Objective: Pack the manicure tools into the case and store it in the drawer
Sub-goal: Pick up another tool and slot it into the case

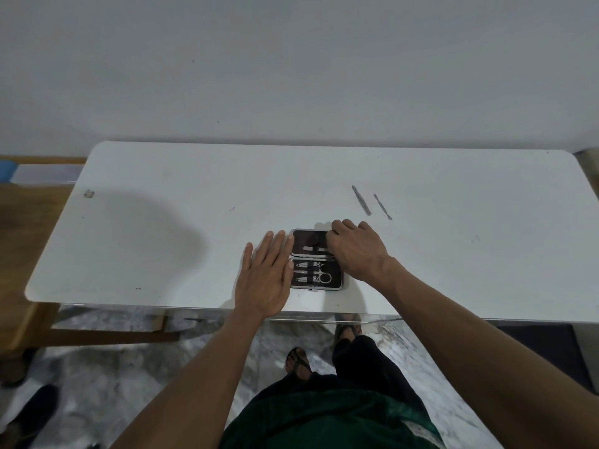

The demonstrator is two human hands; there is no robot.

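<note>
A small dark manicure case (pixel 316 259) with a silver rim lies open on the white table (pixel 162 228), near its front edge. Clippers and scissors (pixel 312 273) sit strapped in its near half. A slim metal tool (pixel 314 248) lies in the far half. My left hand (pixel 265 273) rests flat, fingers spread, against the case's left edge. My right hand (pixel 355 251) covers the case's right side, fingers curled over the far half; what they pinch is hidden. Two loose metal tools, tweezers (pixel 361 199) and a thin pusher (pixel 382 207), lie beyond the right hand.
A small pale scrap (pixel 89 193) sits at the table's far left. A wooden bench (pixel 29 241) stands to the left. A drawer front (pixel 317 314) shows under the table edge. My sandalled feet (pixel 298 362) are on the marbled floor.
</note>
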